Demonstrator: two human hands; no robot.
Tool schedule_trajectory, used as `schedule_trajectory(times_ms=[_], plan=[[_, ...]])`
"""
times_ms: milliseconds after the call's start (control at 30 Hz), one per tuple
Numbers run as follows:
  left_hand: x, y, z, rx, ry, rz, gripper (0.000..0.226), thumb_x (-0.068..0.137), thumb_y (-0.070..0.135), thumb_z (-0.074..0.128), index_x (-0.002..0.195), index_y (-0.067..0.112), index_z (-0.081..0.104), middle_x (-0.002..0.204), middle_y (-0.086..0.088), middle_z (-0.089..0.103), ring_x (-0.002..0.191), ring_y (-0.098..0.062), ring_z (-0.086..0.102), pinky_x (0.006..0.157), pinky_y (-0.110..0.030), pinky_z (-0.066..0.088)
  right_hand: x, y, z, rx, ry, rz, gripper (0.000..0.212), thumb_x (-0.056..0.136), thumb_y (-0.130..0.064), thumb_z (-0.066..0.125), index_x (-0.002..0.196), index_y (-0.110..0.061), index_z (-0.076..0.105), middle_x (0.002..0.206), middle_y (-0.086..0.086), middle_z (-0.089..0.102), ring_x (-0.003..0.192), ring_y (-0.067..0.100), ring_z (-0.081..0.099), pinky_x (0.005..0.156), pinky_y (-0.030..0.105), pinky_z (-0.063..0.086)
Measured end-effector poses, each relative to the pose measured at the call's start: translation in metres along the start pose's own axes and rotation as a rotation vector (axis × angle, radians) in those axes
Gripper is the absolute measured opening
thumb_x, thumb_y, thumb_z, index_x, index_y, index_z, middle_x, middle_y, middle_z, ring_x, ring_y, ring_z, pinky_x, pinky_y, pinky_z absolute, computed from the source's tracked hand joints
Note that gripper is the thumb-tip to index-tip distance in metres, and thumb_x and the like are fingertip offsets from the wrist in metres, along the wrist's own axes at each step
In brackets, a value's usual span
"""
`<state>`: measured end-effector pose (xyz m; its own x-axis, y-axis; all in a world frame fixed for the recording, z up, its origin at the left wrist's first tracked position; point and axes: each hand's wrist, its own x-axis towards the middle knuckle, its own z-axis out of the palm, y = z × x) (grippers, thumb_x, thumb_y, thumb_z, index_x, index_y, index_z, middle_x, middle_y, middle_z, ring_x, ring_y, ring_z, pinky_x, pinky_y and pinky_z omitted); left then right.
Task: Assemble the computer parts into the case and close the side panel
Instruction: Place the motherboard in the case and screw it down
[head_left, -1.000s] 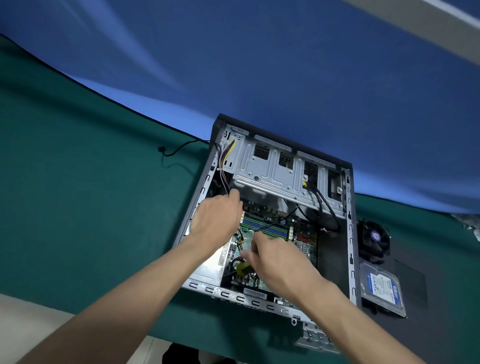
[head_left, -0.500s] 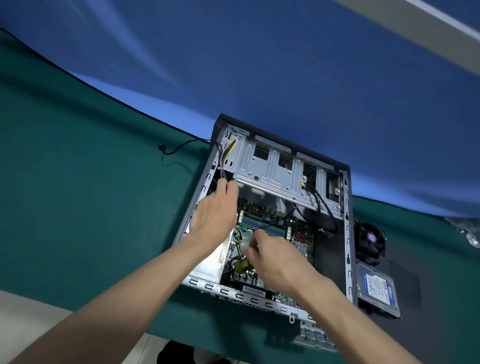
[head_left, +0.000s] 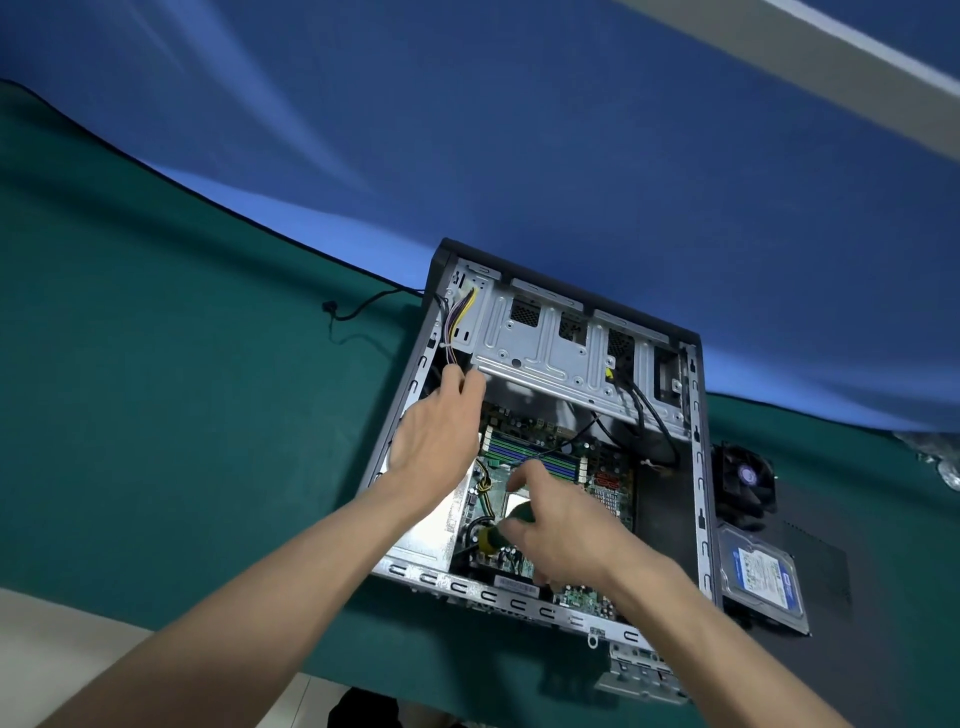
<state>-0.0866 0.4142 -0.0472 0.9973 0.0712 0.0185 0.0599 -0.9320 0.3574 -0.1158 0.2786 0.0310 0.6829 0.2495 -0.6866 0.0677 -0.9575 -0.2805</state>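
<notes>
- Currently, I see my left hand (head_left: 439, 436) pinching the wire bundle (head_left: 457, 322) at the open case (head_left: 698, 467)'s top corner.
- My right hand (head_left: 558, 525) grips a screwdriver (head_left: 493, 535) over the motherboard (head_left: 566, 462).
- Risk: a slipped tip could scratch the board; tugged wires could snag.

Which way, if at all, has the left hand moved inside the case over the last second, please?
Yes. The left hand has crept away from the person toward the silver drive cage, its fingertips now at the coloured wire bundle in the case's far-left corner.

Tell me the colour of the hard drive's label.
Blue and white, on the flat hard drive, head view.
</notes>
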Motion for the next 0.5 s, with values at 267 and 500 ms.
schedule_trajectory(times_ms=[267,500], plan=[[0.0009,0.0013,0.0000,0.012,-0.005,-0.005,0.018,0.092,0.008,0.048,0.107,0.016,0.040,0.099,-0.003,0.045,0.060,-0.019,0.036,0.050,-0.030,0.023,-0.0036,-0.0014,0.0024,0.039,0.062,0.024,0.045,0.097,-0.035,0.049,0.134,-0.020,0.029,0.121,0.012,0.055,0.090,0.026,0.058,0.081,0.038,0.048],[0.0007,0.0008,-0.0009,0.007,-0.016,-0.008,0.020,0.092,0.008,0.049,0.107,0.016,0.039,0.103,-0.004,0.040,0.060,-0.019,0.038,0.050,-0.031,0.028,-0.0080,-0.0079,0.0024,0.081,0.007,0.034,0.050,0.096,-0.033,0.052,0.137,-0.024,0.025,0.126,0.013,0.049,0.101,0.031,0.061,0.090,0.041,0.049]])
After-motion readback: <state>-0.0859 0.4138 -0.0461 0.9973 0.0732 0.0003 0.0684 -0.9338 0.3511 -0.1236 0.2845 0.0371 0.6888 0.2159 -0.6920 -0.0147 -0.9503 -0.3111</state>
